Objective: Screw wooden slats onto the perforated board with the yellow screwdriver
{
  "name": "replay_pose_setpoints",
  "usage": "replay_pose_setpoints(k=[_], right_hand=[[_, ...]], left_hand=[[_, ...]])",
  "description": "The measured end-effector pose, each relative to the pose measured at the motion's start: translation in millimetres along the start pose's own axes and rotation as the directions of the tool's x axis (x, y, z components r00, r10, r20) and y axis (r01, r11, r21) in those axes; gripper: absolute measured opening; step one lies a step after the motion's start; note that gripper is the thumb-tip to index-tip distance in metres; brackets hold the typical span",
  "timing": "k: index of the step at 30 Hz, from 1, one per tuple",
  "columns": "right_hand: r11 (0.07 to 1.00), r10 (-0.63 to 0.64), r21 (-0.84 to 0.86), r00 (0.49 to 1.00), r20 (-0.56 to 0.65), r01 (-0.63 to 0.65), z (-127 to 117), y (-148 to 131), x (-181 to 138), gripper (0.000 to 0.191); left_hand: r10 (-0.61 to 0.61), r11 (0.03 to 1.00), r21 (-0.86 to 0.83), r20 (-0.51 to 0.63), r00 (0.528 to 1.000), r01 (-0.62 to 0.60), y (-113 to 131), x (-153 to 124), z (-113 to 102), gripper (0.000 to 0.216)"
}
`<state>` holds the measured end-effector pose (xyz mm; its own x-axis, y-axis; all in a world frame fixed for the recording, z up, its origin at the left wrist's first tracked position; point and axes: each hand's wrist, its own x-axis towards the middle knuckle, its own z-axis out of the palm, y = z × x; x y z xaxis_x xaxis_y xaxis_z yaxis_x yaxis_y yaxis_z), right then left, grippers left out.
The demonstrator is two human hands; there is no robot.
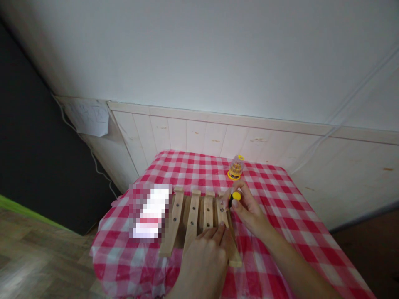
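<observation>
A wooden piece [176, 226] made of several pale slats, with dark screw heads along them, lies on the table. My left hand [207, 253] rests on its right-hand slats, fingers stretched out and pressing near the rightmost one. In my right hand [249, 211] is a screwdriver [236, 196] with a yellow and black handle, held upright over a screw on the rightmost slat. Its tip is too small and partly covered by the fingers to make out clearly. Behind the hands stands a clear, yellow-based case of screwdriver bits [236, 168].
A red and white checked cloth [280, 199] covers the table, which stands against a white panelled wall [205, 133]. Left of the wood lies a bright, pixelated rectangle [152, 211]. A dark panel [46, 133] and a hanging cable are at the left.
</observation>
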<state>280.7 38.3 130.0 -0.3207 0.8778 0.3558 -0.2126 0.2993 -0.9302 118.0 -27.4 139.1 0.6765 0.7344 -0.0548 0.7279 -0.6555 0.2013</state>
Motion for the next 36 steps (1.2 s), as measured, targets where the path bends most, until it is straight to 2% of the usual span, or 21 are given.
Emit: replay_pose_setpoints(k=[5, 8, 11, 16, 21, 29, 33, 36], right_hand=[[0.999, -0.053, -0.002, 0.99, -0.128, 0.053, 7, 5, 2, 0.039], [0.997, 0.009, 0.082, 0.995, -0.097, -0.001, 9, 2, 3, 0.048], [0.994, 0.066, 0.087, 0.997, -0.051, -0.061, 4, 2, 2, 0.047], [1.0, 0.01, -0.021, 1.0, 0.01, -0.01, -11, 7, 0, 0.039], [0.998, -0.026, -0.064, 0.999, -0.041, 0.024, -11, 2, 3, 0.035], [0.999, -0.012, 0.036, 0.997, -0.075, 0.014, -2, 4, 2, 0.035], [0.986, 0.063, 0.16, 0.997, -0.04, -0.056, 4, 0, 2, 0.049], [0.98, 0.091, 0.181, 0.996, -0.008, -0.088, 2, 1, 2, 0.046]], left_hand=[[0.009, 1.0, -0.01, -0.044, 0.999, -0.009, -3, -1, 4, 0.052], [0.015, 1.0, -0.002, -0.04, 0.999, -0.015, -3, -2, 6, 0.053], [0.009, 1.0, 0.001, -0.025, 1.0, -0.009, -3, -2, 7, 0.051], [0.011, 1.0, 0.008, -0.019, 1.0, -0.011, -2, -1, 3, 0.052], [-0.005, 1.0, 0.005, 0.037, 0.999, 0.005, 1, 0, -5, 0.052], [-0.001, 1.0, -0.016, -0.008, 1.0, 0.001, 0, 0, -2, 0.052], [0.001, 1.0, 0.012, -0.009, 1.0, 0.0, -3, 1, 4, 0.05], [0.014, 0.999, 0.039, -0.017, 1.0, -0.013, -3, 0, 6, 0.052]])
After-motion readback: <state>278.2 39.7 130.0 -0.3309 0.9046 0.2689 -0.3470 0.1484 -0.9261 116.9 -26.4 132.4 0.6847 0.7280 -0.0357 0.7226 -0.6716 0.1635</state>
